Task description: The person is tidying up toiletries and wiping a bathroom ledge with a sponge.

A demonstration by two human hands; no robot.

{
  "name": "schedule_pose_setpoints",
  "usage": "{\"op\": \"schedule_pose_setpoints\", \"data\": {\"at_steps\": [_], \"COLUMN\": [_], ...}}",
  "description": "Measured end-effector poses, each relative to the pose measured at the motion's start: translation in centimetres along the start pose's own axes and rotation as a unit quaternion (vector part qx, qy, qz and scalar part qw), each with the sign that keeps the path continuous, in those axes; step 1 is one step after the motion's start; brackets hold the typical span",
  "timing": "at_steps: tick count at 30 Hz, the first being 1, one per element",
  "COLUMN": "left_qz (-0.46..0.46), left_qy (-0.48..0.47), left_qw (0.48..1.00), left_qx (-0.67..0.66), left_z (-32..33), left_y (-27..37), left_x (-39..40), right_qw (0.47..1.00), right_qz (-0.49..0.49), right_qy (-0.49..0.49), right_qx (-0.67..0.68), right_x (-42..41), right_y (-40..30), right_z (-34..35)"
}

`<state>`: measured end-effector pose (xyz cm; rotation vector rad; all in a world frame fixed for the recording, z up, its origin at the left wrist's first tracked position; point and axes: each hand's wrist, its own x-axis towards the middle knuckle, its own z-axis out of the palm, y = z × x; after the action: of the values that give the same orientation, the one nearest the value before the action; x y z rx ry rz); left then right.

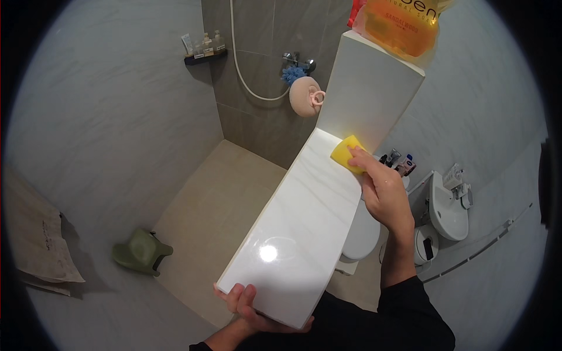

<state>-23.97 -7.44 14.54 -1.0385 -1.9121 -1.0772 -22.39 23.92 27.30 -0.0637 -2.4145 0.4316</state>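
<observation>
In my right hand (382,186) is a yellow sponge (349,153), pressed on the far right corner of a long white marble-look tiled ledge (290,223). That corner meets the foot of a taller white upright face (371,92). At the ledge's near end my left hand (248,307) grips the edge, with fingers curled over the top and part of the hand hidden underneath. A soap refill pouch (401,33) with orange liquid and writing on it stands on top of the upright section. Light glares off the ledge's near half.
Left of the ledge are the beige floor (210,210) and a green plastic stool (142,252). A pink bath sponge (305,96), a blue mesh puff (293,74) and the shower mixer (298,60) are beyond. A toilet (362,232) and washbasin (448,210) stand at right.
</observation>
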Motion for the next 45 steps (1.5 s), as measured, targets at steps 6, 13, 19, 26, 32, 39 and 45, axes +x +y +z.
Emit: {"op": "schedule_pose_setpoints", "data": {"at_steps": [6, 13, 19, 26, 32, 39, 45], "left_qz": [0.025, 0.031, 0.007, -0.044, 0.014, -0.005, 0.003], "left_qy": [0.036, 0.016, 0.024, -0.030, -0.071, -0.063, -0.078], "left_qw": [0.998, 0.999, 0.999, 0.998, 0.997, 0.997, 0.996], "left_qx": [-0.035, -0.031, -0.022, -0.046, -0.001, -0.049, -0.049], "left_z": [0.3, -0.2, 0.7, -0.2, -1.6, -1.0, -0.9], "left_y": [-0.2, -0.3, -0.4, 0.4, 0.1, -0.2, 0.1], "left_x": [0.6, 0.9, -0.8, 0.0, 0.6, 0.7, 0.8], "right_qw": [0.994, 0.986, 0.992, 0.993, 0.988, 0.972, 0.988], "right_qz": [-0.041, 0.010, -0.010, -0.034, -0.049, -0.069, 0.038], "right_qy": [-0.086, -0.151, -0.101, -0.088, -0.102, -0.137, -0.114], "right_qx": [0.059, 0.077, 0.071, 0.067, 0.105, 0.178, 0.097], "right_x": [3.7, 6.4, 5.7, 3.7, 1.9, 1.9, 4.8], "right_y": [1.2, 1.0, -0.6, -2.8, -7.2, -5.3, 0.4], "right_z": [0.1, 1.3, 2.9, 2.6, 1.8, 1.0, 1.0]}}
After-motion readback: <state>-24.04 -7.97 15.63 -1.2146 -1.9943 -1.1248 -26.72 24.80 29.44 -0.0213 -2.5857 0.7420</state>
